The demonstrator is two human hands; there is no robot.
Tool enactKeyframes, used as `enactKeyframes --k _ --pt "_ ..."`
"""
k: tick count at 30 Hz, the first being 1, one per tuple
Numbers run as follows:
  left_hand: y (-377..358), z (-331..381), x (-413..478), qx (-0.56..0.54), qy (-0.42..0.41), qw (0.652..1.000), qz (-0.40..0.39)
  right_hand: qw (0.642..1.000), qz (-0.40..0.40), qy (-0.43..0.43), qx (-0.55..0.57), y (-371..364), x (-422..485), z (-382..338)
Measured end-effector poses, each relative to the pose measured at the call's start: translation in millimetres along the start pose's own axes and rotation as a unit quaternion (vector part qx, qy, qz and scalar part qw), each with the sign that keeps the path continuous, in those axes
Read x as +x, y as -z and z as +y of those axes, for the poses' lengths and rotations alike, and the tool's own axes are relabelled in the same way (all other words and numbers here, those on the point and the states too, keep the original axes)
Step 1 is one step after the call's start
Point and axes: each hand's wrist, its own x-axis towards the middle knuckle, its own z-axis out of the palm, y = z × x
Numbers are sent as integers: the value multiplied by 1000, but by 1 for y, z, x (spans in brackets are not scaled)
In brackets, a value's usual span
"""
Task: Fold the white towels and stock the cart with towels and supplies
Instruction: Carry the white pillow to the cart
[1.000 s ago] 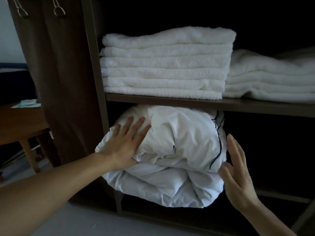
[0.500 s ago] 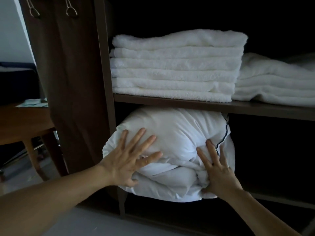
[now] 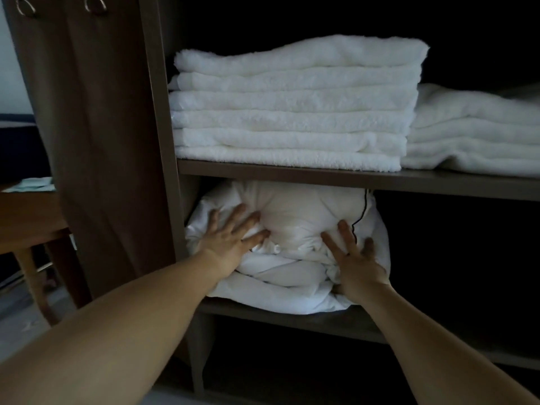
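Left hand (image 3: 225,244) and right hand (image 3: 355,263), fingers spread, press the white bundle (image 3: 292,217) (rear lost in shadow)

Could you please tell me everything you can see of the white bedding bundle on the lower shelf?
The white bedding bundle, smooth fabric with thin black piping on its right, lies rolled and creased on the lower brown shelf, filling the gap to the shelf above. The left hand and right hand press flat on its front.

Both bare forearms are extended forward. The left hand (image 3: 230,244) is held flat, fingers straight and spread. The right hand (image 3: 356,258) is likewise flattened, fingers splayed upward.
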Motion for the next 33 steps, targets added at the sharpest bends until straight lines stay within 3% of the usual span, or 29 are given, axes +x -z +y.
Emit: enactKeyframes --k 6,10,17,23,33 --pt "-5 -10 -30 -3 -54 998 41 999 -8 17 -37 12 -25 1" --pt "6 -18 -57 18 -105 994 35 997 34 35 -56 44 -60 -22" --pt "71 -55 -113 -37 -129 991 -8 990 -66 120 -22 127 -118 -91" --pt "168 -155 -186 -98 -66 989 -87 975 -122 186 8 259 -147 -189" --pt "310 -391 -316 -111 87 984 -109 942 -126 305 58 473 -167 -364"
